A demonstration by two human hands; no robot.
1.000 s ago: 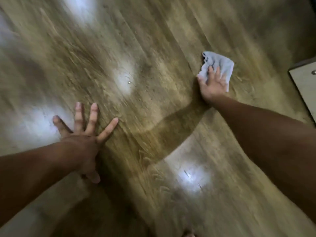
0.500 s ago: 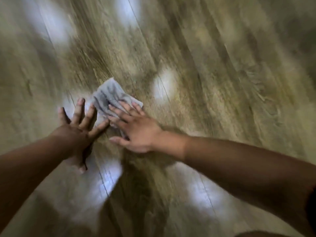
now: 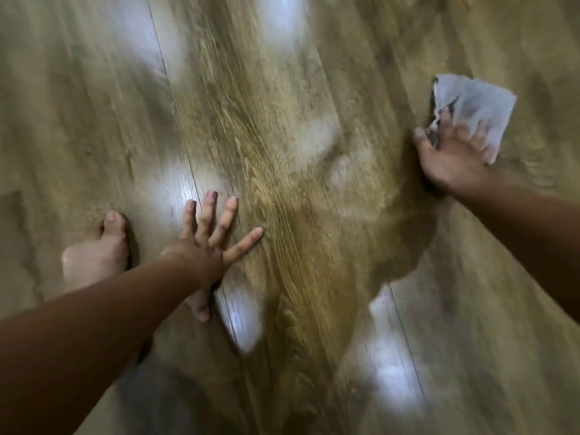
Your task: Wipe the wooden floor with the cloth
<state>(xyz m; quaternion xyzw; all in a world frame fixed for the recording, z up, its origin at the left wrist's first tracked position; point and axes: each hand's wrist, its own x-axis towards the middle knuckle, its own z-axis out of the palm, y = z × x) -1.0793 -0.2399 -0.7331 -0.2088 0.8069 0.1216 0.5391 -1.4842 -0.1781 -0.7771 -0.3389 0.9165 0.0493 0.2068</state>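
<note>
right hand, grip spread, presses the cloth to the floor for wiping; well left of the cloth, left hand splays, likely bracing.

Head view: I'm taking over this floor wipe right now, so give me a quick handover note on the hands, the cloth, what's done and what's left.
Left hand: open, fingers spread flat on the brown wooden plank floor, bracing. A bare foot stands to its left.
Right hand: open, fingers pressing flat on the crumpled pale grey cloth, far right on the floor.
Done: the cloth is down under the hand. The blurred picture shows no clear wiped patch.
Left: likely the wiping itself, across the boards between the hands.
</note>
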